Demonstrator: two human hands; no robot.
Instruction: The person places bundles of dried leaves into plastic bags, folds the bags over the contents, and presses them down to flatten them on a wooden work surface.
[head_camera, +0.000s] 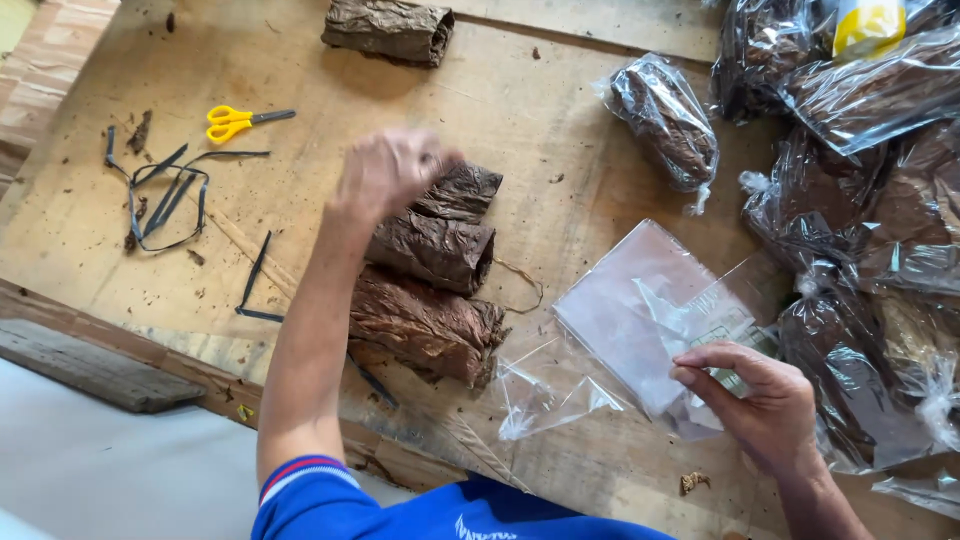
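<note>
Left hand (385, 172) blurred over brown, crinkled leaf rolls (430, 250) (grip unclear); right hand (765, 405) pinches clear bags (640, 320).

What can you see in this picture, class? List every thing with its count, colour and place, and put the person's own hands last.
Rolled leaf bundles: three, brown, side by side mid-table.
Lone leaf bundle: one, brown, far edge of table.
Scissors: one, yellow handles, far left.
Dark strips: several, blackish, left of the bundles.
Empty plastic bags: a small stack, clear, near right.
Bagged bundles: several, brown in clear plastic, piled at right.
Single bagged bundle: one, tied, centre right.
Wooden table: one, light brown, under everything.
Left hand: blurred, over the top rolled bundle.
Right hand: pinching an empty plastic bag.
</note>
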